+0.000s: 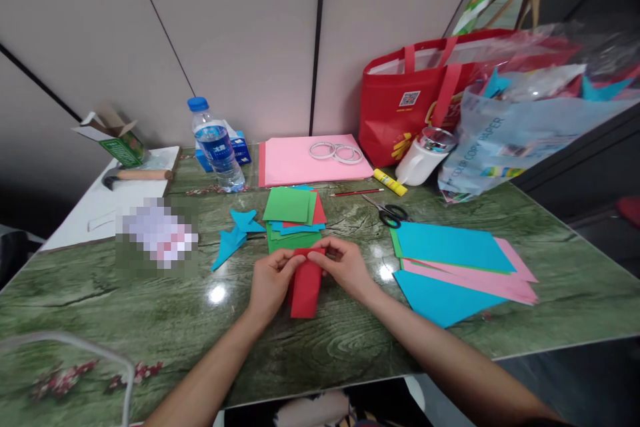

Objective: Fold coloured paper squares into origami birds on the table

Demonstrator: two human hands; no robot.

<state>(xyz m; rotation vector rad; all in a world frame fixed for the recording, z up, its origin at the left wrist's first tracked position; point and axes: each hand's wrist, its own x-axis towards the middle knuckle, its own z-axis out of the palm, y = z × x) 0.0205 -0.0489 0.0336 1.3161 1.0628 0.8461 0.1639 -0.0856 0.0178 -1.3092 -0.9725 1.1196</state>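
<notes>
A folded strip of red paper (306, 290) is between my two hands, close to the table's front. My left hand (270, 280) pinches its upper left edge with thumb and forefinger. On the upper right edge, my right hand (347, 267) pinches the same paper, and both thumbs almost meet at the top. Just beyond the fingers lies a stack of green, red and blue paper squares (290, 207). Folded blue paper pieces (235, 237) rest to the left of that stack.
Blue, pink and green sheets (450, 247) lie at right, near black-handled scissors (393, 213), a pencil (356, 193) and a yellow glue stick (390, 182). Behind stand a water bottle (217, 150), pink paper (290, 160), a white mug (420, 160) and a red bag (385, 107). A hammer (140, 175) lies left.
</notes>
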